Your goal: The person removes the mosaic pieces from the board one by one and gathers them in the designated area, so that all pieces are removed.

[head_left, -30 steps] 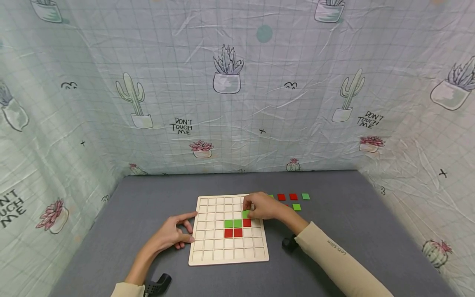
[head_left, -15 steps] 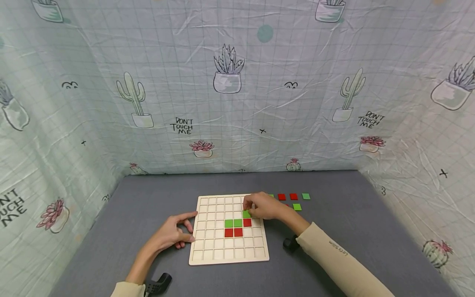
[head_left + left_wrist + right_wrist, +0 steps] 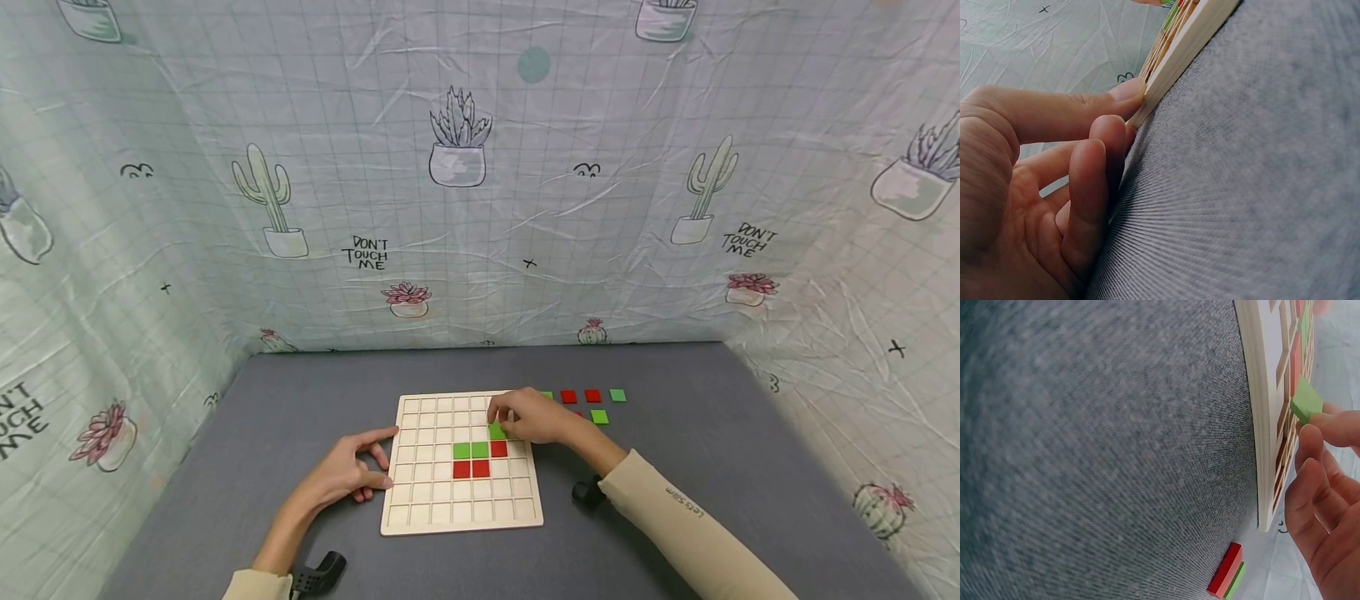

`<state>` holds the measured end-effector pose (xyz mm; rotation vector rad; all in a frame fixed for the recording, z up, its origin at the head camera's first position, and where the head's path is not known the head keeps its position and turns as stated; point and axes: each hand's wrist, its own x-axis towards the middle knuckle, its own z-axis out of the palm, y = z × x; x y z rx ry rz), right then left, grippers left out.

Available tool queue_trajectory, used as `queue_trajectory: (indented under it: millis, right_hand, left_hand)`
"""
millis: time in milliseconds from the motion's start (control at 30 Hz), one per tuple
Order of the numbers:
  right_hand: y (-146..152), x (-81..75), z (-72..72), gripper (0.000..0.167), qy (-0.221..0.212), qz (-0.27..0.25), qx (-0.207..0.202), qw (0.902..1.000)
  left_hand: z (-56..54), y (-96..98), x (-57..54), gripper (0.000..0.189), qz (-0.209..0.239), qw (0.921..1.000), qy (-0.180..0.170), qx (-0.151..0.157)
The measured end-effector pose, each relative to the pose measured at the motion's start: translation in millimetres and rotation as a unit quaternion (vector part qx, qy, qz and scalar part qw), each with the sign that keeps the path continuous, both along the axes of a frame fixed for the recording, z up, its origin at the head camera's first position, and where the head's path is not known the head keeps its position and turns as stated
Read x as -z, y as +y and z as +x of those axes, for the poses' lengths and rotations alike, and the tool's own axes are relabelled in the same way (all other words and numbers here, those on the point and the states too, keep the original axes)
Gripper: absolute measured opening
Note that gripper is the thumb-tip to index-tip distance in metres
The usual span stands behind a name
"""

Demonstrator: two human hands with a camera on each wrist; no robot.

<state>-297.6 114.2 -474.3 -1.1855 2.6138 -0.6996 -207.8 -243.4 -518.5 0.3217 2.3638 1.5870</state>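
Note:
A pale wooden grid board [image 3: 421, 493] lies on the grey table. Two green tiles [image 3: 471, 451] sit side by side in its cells, with two red tiles [image 3: 471, 469] just below and one red tile [image 3: 499, 449] to the right. My right hand [image 3: 528, 415] pinches another green tile [image 3: 1306, 401] between thumb and fingers, tilted over the cell behind that single red one; in the right wrist view, its lower edge is at the board. At the board's left edge, my left hand [image 3: 348, 468] touches the side with a stretched index finger and the thumb, other fingers loosely bent.
Loose red tiles [image 3: 592, 397] and green tiles [image 3: 599, 417] lie in two rows behind and right of the board, partly hidden by the right hand. A plant-printed cloth [image 3: 555, 208] hangs around the back and sides of the table [image 3: 315, 392].

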Motion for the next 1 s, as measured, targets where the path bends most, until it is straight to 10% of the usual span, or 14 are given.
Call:
queue_trajectory:
  millis: [1000]
  right_hand:
    - [16.6,-8.4,-0.1,0.016,-0.010,-0.041,0.013,0.9990]
  left_hand:
    - [-1.1,0.2,1.1,0.089,0.000,1.0000,-0.002,-0.007]
